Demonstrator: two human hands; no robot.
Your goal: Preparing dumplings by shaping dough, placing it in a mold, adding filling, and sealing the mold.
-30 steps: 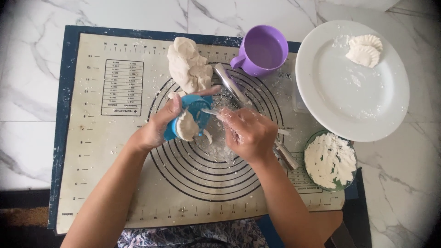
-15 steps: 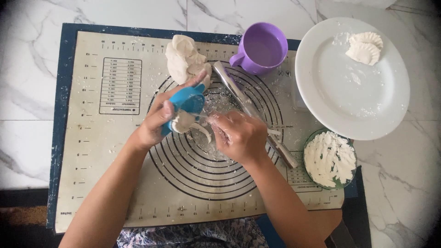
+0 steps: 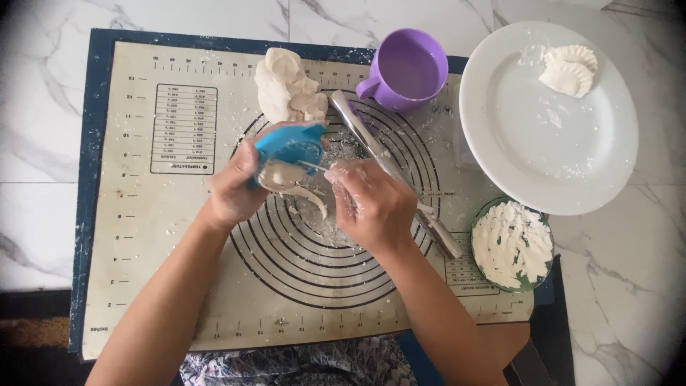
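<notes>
Baking mat (image 3: 143, 236); left hand (image 3: 236, 189) gripping blue mould (image 3: 289, 146); right hand (image 3: 375, 204) curled

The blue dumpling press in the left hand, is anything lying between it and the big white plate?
Yes. From the blue dumpling press in the left hand toward the white plate, the metal knife lies slanted across the mat. The purple mug stands just above that line, and the right hand sits close beside the press.
</notes>
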